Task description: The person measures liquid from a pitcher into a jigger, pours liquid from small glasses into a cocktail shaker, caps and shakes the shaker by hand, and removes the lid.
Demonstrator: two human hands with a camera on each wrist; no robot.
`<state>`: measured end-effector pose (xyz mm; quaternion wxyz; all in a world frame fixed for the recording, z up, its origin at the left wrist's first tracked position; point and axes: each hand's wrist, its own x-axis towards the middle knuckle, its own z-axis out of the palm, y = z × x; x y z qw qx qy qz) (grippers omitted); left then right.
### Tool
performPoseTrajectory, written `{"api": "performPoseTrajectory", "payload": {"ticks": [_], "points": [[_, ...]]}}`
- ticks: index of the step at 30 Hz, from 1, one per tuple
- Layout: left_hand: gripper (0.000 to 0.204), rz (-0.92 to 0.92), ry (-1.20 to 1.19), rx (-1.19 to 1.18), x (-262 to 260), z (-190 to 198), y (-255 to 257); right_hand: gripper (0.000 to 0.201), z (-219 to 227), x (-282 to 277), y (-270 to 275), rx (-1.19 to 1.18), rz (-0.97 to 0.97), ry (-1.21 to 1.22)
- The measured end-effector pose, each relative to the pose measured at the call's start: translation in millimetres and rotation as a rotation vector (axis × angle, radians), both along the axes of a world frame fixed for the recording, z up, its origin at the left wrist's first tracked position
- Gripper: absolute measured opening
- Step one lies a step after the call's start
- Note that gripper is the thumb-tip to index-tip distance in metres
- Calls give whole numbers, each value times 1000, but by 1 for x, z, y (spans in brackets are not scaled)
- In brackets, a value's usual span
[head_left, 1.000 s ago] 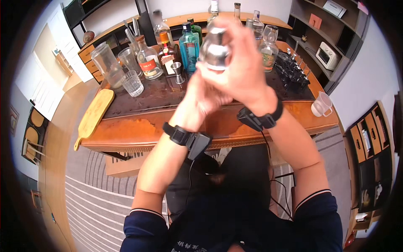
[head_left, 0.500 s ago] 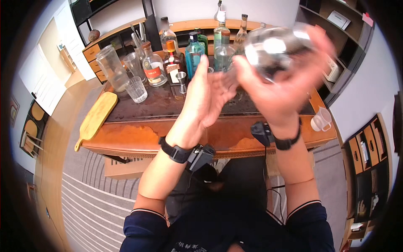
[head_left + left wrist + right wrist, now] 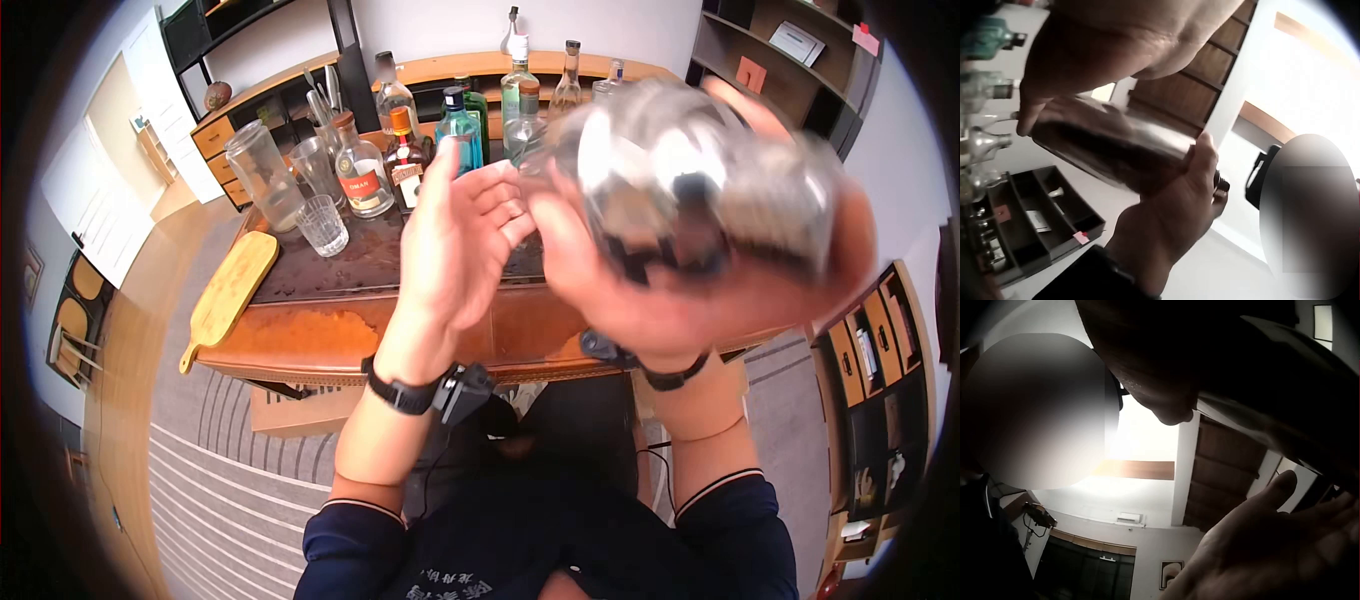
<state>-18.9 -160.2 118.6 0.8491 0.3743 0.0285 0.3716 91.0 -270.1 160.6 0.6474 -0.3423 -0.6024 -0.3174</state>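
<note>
A shiny metal cocktail shaker (image 3: 700, 190) is raised close to the head camera and blurred. My right hand (image 3: 690, 320) grips it from below, fingers wrapped round its body. The left wrist view shows the shaker (image 3: 1110, 140) lying slanted in the right hand (image 3: 1172, 212). My left hand (image 3: 460, 235) is beside the shaker's left end, palm toward it and fingers straight. In the right wrist view the left hand (image 3: 1272, 550) lies flat under the shaker (image 3: 1285, 425).
Below stands a wooden bar table (image 3: 320, 330) with several bottles (image 3: 460, 125), a jar (image 3: 255, 170), a cut tumbler (image 3: 322, 225) and a wooden cutting board (image 3: 228, 290) at its left end. Shelves (image 3: 770, 50) stand at the right.
The shaker has swung up and to the right, toward the head camera. My left hand has come off it and now stands flat beside it.
</note>
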Motion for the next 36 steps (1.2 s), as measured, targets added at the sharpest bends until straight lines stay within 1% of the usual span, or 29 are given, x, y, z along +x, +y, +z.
{"api": "performPoseTrajectory", "payload": {"ticks": [1,2,3,5,7,8,10,11,12,13,15,16,17,18,19,21,23,24,25,27,28,29,30,31,32,33,34,35,36], "points": [[61,7,-1,-34,-7,0,-6,81,-8,0,1,-22,-85,-60],[63,73,91,-89,-5,-18,0,83,-20,1,3,-42,-169,-118],[66,-69,147,-45,-5,-31,3,85,-32,3,6,-59,-256,-176],[71,-209,317,-225,12,-80,18,90,-75,8,38,-359,-210,33],[73,-186,404,-314,18,-106,16,94,-65,12,41,-457,-245,120],[74,-211,205,-265,18,-83,11,97,-51,15,40,-349,-163,83],[66,-90,103,-99,10,-44,9,100,-20,11,15,-23,-238,-71],[64,-25,51,-12,5,-28,10,99,0,8,5,148,-141,-106],[59,-34,-40,47,-2,-5,-2,96,5,-10,-12,135,-214,40],[60,11,-72,91,-2,3,-10,96,6,-7,-10,145,-217,32],[59,90,-45,32,5,-15,-13,87,-8,2,-8,-13,-199,-29],[61,-51,46,-55,10,-46,5,83,-21,4,-8,-98,-192,-49],[67,-201,43,-93,9,-52,-1,84,-36,2,9,-213,-378,-98],[70,-175,113,-154,17,-71,-7,89,-62,8,25,-365,-296,-18],[74,-144,179,-209,21,-77,-17,94,-65,4,33,-467,-264,76],[75,-103,270,-277,21,-79,-17,96,-58,11,25,-361,-292,-17],[72,5,16,12,13,-47,-16,94,-21,8,4,30,-479,-176],[66,-49,-34,-13,10,-42,-2,94,-9,4,-7,24,-472,-171],[62,-94,-93,39,1,-20,-5,92,5,-1,-20,-48,-430,-182],[62,41,-52,135,-3,-3,-26,89,23,-9,-44,-198,-354,-215],[65,29,-10,70,3,-18,-25,88,24,-11,-50,-289,-315,-226],[68,16,37,1,9,-42,-19,88,-14,-11,-14,-147,-149,111],[73,-168,59,-71,8,-59,-9,90,-37,11,11,-74,-244,-64],[75,-213,140,-199,11,-72,-11,94,-51,15,20,-294,-363,-70],[74,-216,224,-288,15,-92,-10,91,-63,10,28,-467,-259,184],[74,-217,311,-372,16,-104,-8,91,-60,11,26,-455,-259,183],[72,-233,231,-321,11,-100,-10,95,-54,16,20,-350,-266,107],[72,-229,230,-327,4,-86,-13,99,-47,16,12,-257,-266,33],[72,-181,130,-187,-7,-67,-20,99,-32,3,-9,-154,-268,56]]}}
